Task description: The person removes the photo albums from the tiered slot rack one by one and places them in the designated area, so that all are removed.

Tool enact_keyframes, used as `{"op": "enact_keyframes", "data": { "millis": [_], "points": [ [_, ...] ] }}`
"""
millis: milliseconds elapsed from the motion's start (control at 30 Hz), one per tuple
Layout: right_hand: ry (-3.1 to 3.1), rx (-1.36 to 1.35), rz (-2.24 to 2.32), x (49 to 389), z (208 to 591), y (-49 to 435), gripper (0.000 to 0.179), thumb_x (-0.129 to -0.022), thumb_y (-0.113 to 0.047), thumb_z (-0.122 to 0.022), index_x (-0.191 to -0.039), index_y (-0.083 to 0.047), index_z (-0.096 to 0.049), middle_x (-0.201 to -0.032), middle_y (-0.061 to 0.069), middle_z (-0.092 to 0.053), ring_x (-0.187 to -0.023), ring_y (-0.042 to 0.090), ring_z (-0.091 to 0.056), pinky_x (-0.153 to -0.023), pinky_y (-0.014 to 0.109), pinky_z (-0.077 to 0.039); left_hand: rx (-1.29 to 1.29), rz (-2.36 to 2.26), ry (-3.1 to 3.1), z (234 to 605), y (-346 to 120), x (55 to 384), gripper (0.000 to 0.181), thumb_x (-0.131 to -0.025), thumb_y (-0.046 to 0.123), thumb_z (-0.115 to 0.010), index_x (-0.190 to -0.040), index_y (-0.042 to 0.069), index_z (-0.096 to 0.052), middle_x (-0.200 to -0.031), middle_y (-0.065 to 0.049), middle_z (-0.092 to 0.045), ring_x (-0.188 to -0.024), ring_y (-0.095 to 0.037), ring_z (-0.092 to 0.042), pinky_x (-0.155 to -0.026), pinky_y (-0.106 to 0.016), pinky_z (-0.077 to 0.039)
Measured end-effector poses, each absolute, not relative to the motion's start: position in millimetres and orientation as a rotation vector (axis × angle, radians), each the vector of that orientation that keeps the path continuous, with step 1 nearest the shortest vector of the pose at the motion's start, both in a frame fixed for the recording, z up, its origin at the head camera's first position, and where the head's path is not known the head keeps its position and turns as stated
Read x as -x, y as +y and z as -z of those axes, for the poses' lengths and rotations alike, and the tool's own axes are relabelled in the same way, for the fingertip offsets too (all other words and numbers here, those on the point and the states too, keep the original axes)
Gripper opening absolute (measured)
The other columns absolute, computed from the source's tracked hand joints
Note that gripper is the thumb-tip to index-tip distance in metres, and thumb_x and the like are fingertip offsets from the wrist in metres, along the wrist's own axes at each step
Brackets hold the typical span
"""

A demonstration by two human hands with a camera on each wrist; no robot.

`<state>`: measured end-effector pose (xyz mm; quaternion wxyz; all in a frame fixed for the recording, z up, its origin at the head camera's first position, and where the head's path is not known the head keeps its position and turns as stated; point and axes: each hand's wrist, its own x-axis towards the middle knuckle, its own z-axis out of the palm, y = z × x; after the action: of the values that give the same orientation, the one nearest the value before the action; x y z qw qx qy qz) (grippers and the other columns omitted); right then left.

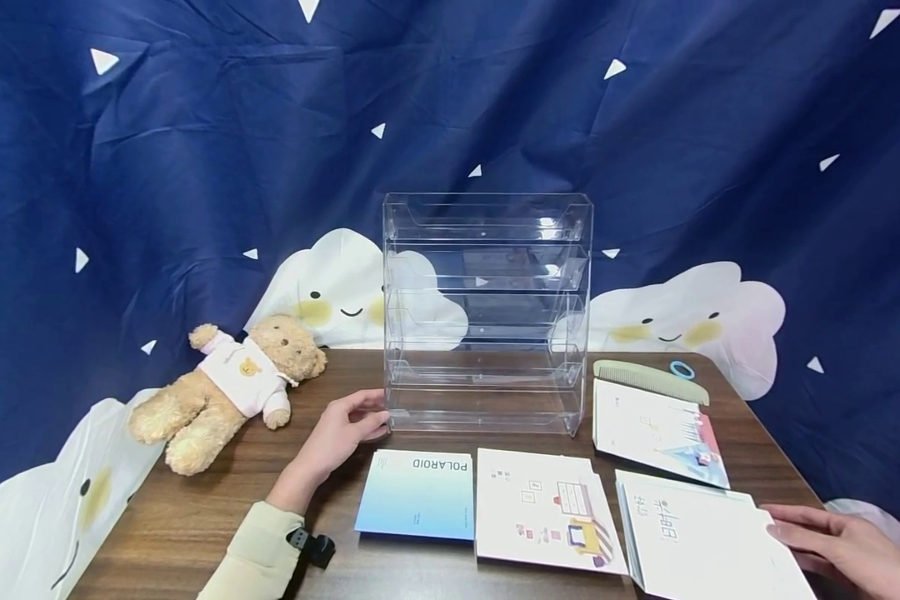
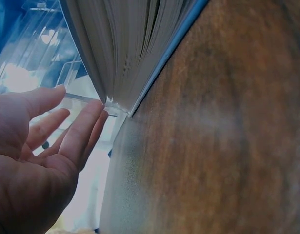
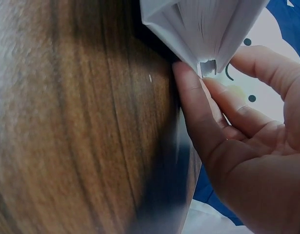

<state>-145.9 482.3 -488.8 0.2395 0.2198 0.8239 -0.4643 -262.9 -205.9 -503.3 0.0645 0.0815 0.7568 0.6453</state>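
My left hand (image 1: 347, 423) is at the lower left corner of a clear acrylic display rack (image 1: 482, 422) with several tiers, its fingertips right at the side panel. In the left wrist view its fingers are loosely extended, beside the page edges of a blue "POLAROID" notebook (image 1: 417, 496). My right hand (image 1: 832, 537) pinches the right edge of a white notebook (image 1: 708, 542) with dark handwritten-style characters. The right wrist view shows thumb and fingers on either side of its spine end (image 3: 208, 67). A white illustrated notebook (image 1: 540, 508) lies between the blue and the pinched ones.
At the back right lie another illustrated notebook (image 1: 652, 429), a green comb (image 1: 648, 381) and a blue ring-shaped item (image 1: 682, 370). A teddy bear (image 1: 243, 379) in a white top lies at the left. Behind the wooden table (image 1: 187, 517) hangs a dark blue curtain (image 1: 232, 150).
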Motion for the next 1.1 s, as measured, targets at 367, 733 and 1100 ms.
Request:
{"op": "enact_keyframes", "data": {
  "millis": [367,733,1100],
  "points": [
    [2.316,-0.547,1.199,146,489,486,0.102,-0.100,-0.049,-0.083,-0.155,0.025,-0.040,-0.135,0.037,-0.071,-0.108,0.032,-0.077,-0.099,0.054,-0.072,-0.240,-1.923,2.300,500,-203,264,0.049,-0.111,0.005,-0.069,-0.156,-0.010,-0.056,-0.146,-0.034,-0.066,-0.127,-0.038,-0.074,-0.105,-0.036,-0.071],
    [2.335,-0.532,1.160,135,479,475,0.098,-0.107,-0.052,-0.075,-0.156,0.025,-0.040,-0.141,0.038,-0.069,-0.111,0.032,-0.078,-0.102,0.058,-0.070,-0.277,-1.928,2.296,502,-204,264,0.050,-0.110,0.004,-0.069,-0.155,-0.012,-0.055,-0.146,-0.036,-0.065,-0.127,-0.041,-0.074,-0.104,-0.036,-0.071],
    [2.443,-0.415,1.176,139,468,469,0.088,-0.117,-0.047,-0.060,-0.159,0.025,-0.034,-0.146,0.034,-0.070,-0.107,0.011,-0.080,-0.093,0.037,-0.074,-0.338,-1.505,2.730,493,-231,257,0.046,-0.111,0.026,-0.074,-0.151,0.004,-0.068,-0.143,-0.019,-0.076,-0.123,-0.031,-0.079,-0.103,-0.037,-0.071]
  ]
}}
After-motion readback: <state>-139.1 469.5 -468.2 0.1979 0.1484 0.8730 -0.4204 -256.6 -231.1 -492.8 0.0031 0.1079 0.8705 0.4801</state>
